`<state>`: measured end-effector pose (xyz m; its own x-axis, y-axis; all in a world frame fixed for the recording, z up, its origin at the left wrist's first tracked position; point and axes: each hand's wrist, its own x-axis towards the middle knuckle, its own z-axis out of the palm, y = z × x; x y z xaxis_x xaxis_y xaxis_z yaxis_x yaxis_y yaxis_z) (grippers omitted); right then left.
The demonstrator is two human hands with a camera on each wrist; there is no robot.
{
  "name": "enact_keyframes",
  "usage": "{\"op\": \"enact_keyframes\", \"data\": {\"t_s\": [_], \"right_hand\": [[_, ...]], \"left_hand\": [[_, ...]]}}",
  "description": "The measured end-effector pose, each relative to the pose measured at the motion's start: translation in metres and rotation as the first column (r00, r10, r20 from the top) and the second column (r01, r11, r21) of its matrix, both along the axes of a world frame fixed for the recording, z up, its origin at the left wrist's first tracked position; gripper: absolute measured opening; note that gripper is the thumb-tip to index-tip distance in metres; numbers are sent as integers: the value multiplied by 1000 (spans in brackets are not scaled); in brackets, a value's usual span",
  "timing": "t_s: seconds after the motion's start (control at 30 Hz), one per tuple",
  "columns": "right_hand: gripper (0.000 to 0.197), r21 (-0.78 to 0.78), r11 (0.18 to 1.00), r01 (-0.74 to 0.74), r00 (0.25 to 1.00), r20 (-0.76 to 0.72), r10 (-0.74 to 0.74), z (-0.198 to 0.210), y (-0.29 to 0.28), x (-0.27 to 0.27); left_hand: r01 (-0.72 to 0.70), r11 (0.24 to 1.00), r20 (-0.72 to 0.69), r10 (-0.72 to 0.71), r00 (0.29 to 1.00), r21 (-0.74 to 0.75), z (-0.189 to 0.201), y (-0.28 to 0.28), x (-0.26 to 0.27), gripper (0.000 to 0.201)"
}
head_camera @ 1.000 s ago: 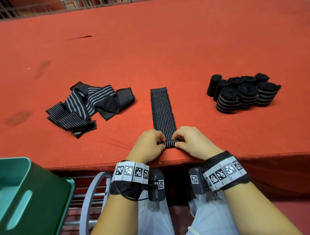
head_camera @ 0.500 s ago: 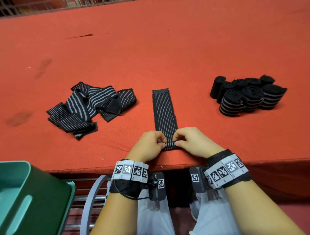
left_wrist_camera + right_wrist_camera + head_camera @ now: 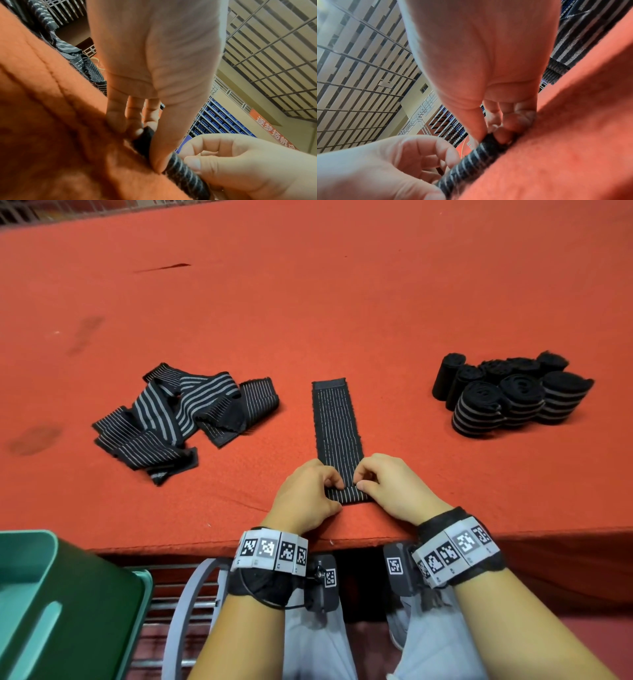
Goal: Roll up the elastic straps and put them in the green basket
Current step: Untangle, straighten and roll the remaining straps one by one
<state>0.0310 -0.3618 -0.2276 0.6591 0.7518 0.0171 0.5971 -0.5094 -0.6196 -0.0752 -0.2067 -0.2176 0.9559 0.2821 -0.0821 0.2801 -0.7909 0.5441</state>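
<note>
My left hand (image 3: 305, 494) and right hand (image 3: 394, 487) pinch the strap (image 3: 335, 422) at its near rolled end: soft, light, springy, so I judge it needs grip at both edges.

Ribbed elastic strap (image 3: 335, 422), felt table (image 3: 342, 302)

Black elastic strap (image 3: 335, 422) with thin pale lengthwise stripes, plain black band at far end; rolled near end black with white stripes. Loose pile of straps (image 3: 181, 416), black with grey stripes, some broad, some fine. Heap of rolled straps (image 3: 510, 395), black ringed with grey bands. Orange-red felt table cover (image 3: 308, 302), a few darker smudges at left. Green basket (image 3: 51, 604), paler mint rim and handle slot. Black wristbands (image 3: 270, 554) bearing white and grey tags with black square codes. Light grey trousers (image 3: 315, 645).
</note>
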Motion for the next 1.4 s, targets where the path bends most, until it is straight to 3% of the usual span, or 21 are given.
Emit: {"op": "enact_keyframes", "data": {"t_s": [0.17,0.53,0.93,1.2,1.4], "right_hand": [[16,-1,998,-57,998,-25,56,2,-5,1],[23,-24,998,-57,998,38,58,3,-5,2],[11,2,1000,9,999,-42,-8,9,-1,3],[9,-80,996,36,999,14,-35,5,10,10],[7,-87,995,45,999,22,-43,15,13,13]], "left_hand": [[15,1000,36,-15,999,0,-3,4,2,20],[-16,998,72,20,997,-58,-8,7,4,18],[-49,999,93,50,994,-10,-9,7,11,10],[-62,998,127,58,990,31,-3,4,12,8],[-60,996,103,53,993,71,-2,5,12,30]]}}
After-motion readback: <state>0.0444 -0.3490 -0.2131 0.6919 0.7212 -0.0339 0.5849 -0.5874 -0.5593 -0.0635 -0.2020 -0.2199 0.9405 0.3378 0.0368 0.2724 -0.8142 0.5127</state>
